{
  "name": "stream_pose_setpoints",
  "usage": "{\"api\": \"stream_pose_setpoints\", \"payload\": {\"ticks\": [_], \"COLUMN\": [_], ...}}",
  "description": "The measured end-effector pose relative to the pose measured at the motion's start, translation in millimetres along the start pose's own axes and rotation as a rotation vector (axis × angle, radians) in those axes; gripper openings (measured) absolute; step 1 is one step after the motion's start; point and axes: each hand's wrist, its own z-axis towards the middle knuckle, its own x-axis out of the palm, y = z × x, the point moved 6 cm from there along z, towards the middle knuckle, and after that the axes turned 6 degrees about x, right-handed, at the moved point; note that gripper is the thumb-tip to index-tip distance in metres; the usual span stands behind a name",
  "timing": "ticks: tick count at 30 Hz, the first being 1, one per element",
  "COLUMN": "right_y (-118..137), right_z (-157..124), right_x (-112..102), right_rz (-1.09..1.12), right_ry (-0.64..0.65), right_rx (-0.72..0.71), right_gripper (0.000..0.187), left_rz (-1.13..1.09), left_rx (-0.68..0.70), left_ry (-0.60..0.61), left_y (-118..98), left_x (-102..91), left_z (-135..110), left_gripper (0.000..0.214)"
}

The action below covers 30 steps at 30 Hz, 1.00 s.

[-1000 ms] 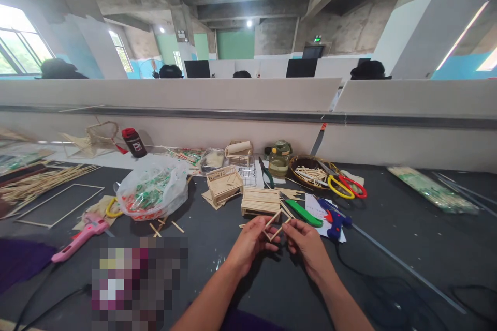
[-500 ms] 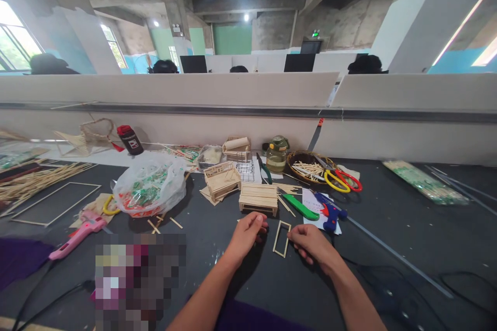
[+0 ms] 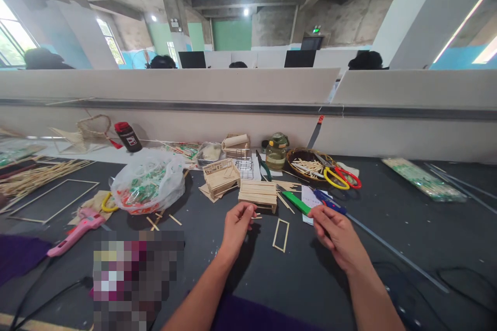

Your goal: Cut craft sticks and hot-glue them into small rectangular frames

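Observation:
My left hand (image 3: 237, 225) is closed in a pinch just in front of the small wooden-stick bench (image 3: 258, 194). A short wooden stick (image 3: 257, 217) shows beside its fingertips; whether they grip it I cannot tell. Flat on the dark table lies a narrow rectangular stick frame (image 3: 281, 235), between my hands and touched by neither. My right hand (image 3: 336, 232), fingers curled, reaches over the handle end of the green utility knife (image 3: 297, 202) and the blue hot glue gun (image 3: 330, 202). It hides part of both, and its grip is unclear.
Behind the bench stand another stick model (image 3: 221, 178) and a glass jar (image 3: 276, 152). Scissors (image 3: 337, 178) rest on a basket (image 3: 295, 170) of sticks. To the left are a plastic bag (image 3: 174, 186), a pink glue gun (image 3: 79, 232) and a bottle (image 3: 128, 137). A long translucent rod (image 3: 396, 251) crosses the right side.
My right hand has let go of the stick frame and moved right to the knife and blue glue gun. My left hand has shifted slightly left. The frame stays on the table.

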Motion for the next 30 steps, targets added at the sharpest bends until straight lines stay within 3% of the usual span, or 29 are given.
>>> {"api": "stream_pose_setpoints", "payload": {"ticks": [3, 5, 7, 9, 11, 13, 15, 18, 21, 25, 26, 28, 29, 30], "right_y": [5, -1, -14, -31, -44, -52, -53, -46, -27, 17, 28, 38, 38, 36], "right_z": [-12, -20, -32, -49, -63, -69, -72, -75, -75, -74, -69, -52, -44, -37], "right_x": [14, 34, 58, 79, 89, 93, 96, 95, 81, 40, 26, -1, -9, -11], "right_rz": [0.119, 0.091, 0.018, -0.070, -0.168, -0.278, -0.367, -0.398, -0.213, 0.344, 0.520, 0.750, 0.792, 0.786], "right_ry": [0.154, 0.355, 0.620, 0.911, 1.100, 1.168, 1.195, 1.232, 1.217, 1.113, 0.977, 0.538, 0.322, 0.189], "right_rx": [-0.012, 0.045, 0.180, 0.384, 0.551, 0.616, 0.579, 0.411, 0.153, -0.343, -0.464, -0.524, -0.476, -0.395], "right_gripper": [0.026, 0.029, 0.038, 0.049, 0.060, 0.065, 0.068, 0.069, 0.066, 0.058, 0.052, 0.043, 0.041, 0.039], "left_rz": [0.009, -0.053, -0.078, -0.002, 0.110, 0.207, 0.266, 0.234, 0.067, -0.147, -0.163, -0.066, 0.063, 0.225], "left_rx": [0.037, 0.031, 0.050, 0.163, 0.297, 0.364, 0.361, 0.307, 0.173, 0.144, 0.133, 0.085, 0.062, 0.064], "left_ry": [0.118, 0.350, 0.577, 0.747, 0.854, 0.925, 0.948, 0.850, 0.537, 0.008, -0.075, -0.197, -0.168, -0.105], "left_y": [-4, -5, -9, -19, -30, -35, -34, -34, -35, -33, -30, -19, -15, -12], "left_x": [12.4, 33.3, 52.2, 63.6, 67.7, 67.2, 64.1, 55.3, 34.1, -11.6, -21.0, -36.5, -38.3, -37.3], "left_z": [-6, -17, -33, -48, -58, -62, -60, -48, -27, -4, 0, 6, 9, 11], "left_gripper": [0.034, 0.044, 0.071, 0.075, 0.067, 0.042, 0.022, 0.019, 0.022, 0.027, 0.030, 0.042, 0.045, 0.044]}}
